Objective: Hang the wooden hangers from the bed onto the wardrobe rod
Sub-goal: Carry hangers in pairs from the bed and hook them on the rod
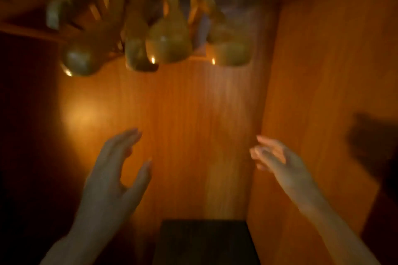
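From the head camera, the wardrobe [193,125] was warm, smooth orange-brown wood, dimly lit. Several wooden hangers [165,36], rounded, pale and blurred, hung by thin metal hooks near its top. Below, the left hand [112,180] and right hand [280,161] reached up empty, each grip spread, well apart from the hangers. A dark box [204,241] sat at the bottom.
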